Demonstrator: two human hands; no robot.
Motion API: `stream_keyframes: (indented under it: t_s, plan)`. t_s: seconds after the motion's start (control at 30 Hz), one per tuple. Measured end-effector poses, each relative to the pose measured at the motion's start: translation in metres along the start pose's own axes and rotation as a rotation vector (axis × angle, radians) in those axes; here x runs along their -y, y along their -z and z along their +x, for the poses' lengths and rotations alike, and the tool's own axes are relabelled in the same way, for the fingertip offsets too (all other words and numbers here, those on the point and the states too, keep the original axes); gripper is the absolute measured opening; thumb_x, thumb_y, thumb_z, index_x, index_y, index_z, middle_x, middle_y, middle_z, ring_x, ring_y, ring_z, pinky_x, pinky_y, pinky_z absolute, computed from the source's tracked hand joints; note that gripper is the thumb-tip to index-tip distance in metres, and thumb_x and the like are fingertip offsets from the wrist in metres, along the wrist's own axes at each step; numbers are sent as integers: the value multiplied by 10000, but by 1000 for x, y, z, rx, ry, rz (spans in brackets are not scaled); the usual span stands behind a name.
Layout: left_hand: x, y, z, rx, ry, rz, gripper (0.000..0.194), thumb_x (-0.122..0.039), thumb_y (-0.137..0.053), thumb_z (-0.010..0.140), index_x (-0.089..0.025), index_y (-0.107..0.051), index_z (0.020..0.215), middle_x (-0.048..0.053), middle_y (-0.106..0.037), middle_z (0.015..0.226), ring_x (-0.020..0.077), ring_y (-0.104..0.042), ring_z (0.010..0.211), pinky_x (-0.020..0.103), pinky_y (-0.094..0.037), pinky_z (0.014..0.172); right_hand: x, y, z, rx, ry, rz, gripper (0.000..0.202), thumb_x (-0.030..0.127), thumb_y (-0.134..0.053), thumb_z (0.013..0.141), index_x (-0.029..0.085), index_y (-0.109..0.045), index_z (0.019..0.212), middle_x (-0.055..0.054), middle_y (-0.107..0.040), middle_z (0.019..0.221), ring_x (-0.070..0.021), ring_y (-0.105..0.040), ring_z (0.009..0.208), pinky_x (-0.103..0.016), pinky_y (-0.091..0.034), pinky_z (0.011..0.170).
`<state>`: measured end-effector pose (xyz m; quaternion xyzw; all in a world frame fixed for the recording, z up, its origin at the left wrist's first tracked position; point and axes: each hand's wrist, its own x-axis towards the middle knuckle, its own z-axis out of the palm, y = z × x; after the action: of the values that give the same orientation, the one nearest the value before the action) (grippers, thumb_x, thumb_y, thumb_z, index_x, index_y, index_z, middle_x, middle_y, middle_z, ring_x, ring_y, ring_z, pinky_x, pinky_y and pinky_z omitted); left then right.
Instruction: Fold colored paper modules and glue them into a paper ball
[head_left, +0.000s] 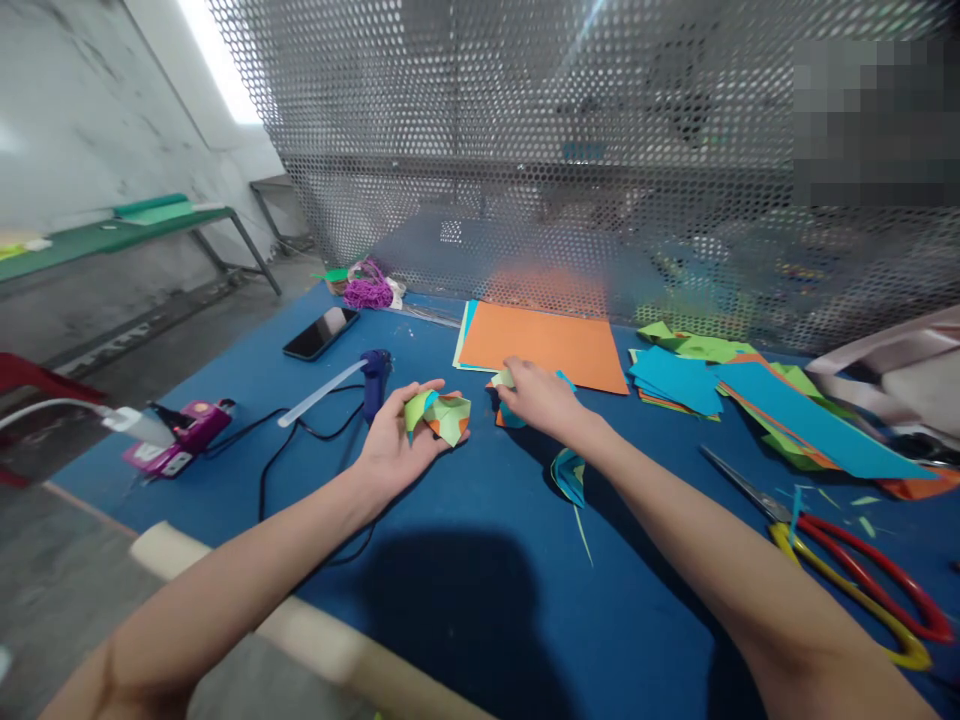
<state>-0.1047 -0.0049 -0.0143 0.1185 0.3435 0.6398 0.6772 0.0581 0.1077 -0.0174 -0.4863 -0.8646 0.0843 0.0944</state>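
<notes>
My left hand [397, 440], palm up, holds a folded paper piece [450, 418] in green, orange and blue, its fingers curled beneath it. To the right, my right hand [536, 398] reaches down with its fingertips on another folded paper piece [513, 418], partly hidden under the fingers. Below my right wrist a curled blue and green paper piece [568, 476] lies on the blue table [450, 620], with a thin green strip beside it.
Behind the hands lie orange sheets [540, 345]. Blue squares [675, 380], paper strips [817, 415] and scissors [817, 550] are at right. A glue gun [375, 385], phone [322, 333], purple power strip [180, 438] and cables sit left. A perforated metal panel [465, 150] stands behind.
</notes>
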Motion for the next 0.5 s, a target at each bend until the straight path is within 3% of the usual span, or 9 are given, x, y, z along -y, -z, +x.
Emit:
stream_keyframes:
  t_s: [0.17, 0.27, 0.37, 0.5]
  plan:
    - [0, -2, -1, -21, -4, -20, 256, -307, -493, 813, -115, -656, 857, 121, -663, 867, 224, -644, 777, 386, -535, 714, -9, 10, -14, -103, 24, 225, 406, 337, -427, 899, 141, -446, 1254, -146, -572, 1242, -246, -565, 1114, -362, -456, 895]
    - [0, -3, -1, -42, 11, -27, 285, -334, -480, 825, -109, -655, 839, 131, -669, 879, 222, -648, 756, 396, -536, 724, -18, 15, -23, -139, -8, 679, 411, 396, -505, 847, 162, -494, 1185, -119, -604, 1197, -203, -580, 1092, -331, -461, 894]
    - [0, -4, -1, -55, 23, -15, 312, -366, -469, 843, -107, -643, 827, 141, -668, 892, 232, -654, 761, 410, -539, 729, -31, 23, -33, -75, -98, 1122, 438, 456, -615, 748, 193, -532, 1088, -75, -664, 1004, -194, -651, 886, -338, -505, 762]
    - [-1, -6, -1, -92, 22, 5, 350, -413, -458, 858, -106, -626, 852, 153, -664, 905, 258, -663, 799, 422, -542, 737, -48, 38, -46, -66, -235, 1304, 446, 451, -665, 697, 209, -540, 1050, -1, -633, 755, -165, -635, 626, -301, -503, 559]
